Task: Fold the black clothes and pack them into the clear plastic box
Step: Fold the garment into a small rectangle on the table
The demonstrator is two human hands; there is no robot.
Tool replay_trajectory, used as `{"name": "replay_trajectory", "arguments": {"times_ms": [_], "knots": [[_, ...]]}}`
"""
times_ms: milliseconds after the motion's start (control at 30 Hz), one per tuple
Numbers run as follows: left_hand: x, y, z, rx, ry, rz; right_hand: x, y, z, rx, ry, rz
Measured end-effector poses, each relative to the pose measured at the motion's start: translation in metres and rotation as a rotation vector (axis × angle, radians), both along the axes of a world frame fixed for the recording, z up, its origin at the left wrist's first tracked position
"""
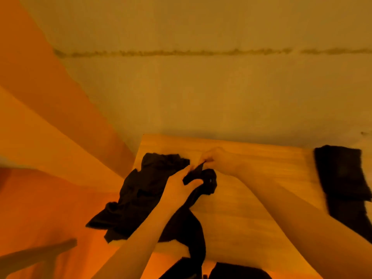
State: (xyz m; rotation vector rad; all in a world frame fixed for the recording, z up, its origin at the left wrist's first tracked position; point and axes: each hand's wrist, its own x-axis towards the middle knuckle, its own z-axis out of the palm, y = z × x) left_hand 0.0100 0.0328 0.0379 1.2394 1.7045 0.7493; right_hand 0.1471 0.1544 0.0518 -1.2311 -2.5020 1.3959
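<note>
A crumpled heap of black clothes [145, 194] lies on the left part of a wooden table [261, 182] and spills over its left edge. My left hand [179, 186] grips a bunched part of a black garment near the heap's right side. Just beyond it, my right hand [217, 161] pinches a raised corner of the same dark cloth. A second black garment [342, 184] lies flat at the table's right end. No clear plastic box shows in this view.
A plain wall [201, 87] rises right behind the table. Orange surfaces [50, 198] fill the left side below the table edge. More black fabric [231, 270] sits at the bottom edge near my body.
</note>
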Motion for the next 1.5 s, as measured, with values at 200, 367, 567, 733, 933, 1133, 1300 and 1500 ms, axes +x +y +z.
{"name": "replay_trajectory", "arguments": {"times_ms": [200,367,567,733,933,1133,1300,1500], "knots": [[0.011,0.079,0.105,0.146,-0.19,-0.019,0.031,0.04,0.127,-0.029,0.153,-0.114],[0.029,0.107,0.198,0.334,-0.259,-0.152,0.057,0.051,0.203,-0.138,0.499,-0.21],[0.046,0.139,0.301,0.416,-0.097,-0.375,0.087,0.065,0.292,-0.076,0.722,-0.226],[0.056,0.156,0.367,0.474,-0.148,-0.356,0.127,0.081,0.373,0.05,0.519,-0.234],[0.084,0.166,0.413,0.529,-0.34,-0.282,0.157,0.085,0.442,0.071,0.206,-0.078],[0.096,0.172,0.439,0.614,-0.169,-0.359,0.151,0.092,0.467,0.169,0.542,-0.3],[0.121,0.172,0.454,1.004,-0.083,-0.004,0.132,0.093,0.483,0.266,0.587,-0.547],[0.155,0.171,0.43,0.901,0.054,0.011,0.119,0.097,0.491,0.158,0.814,-0.777]]}}
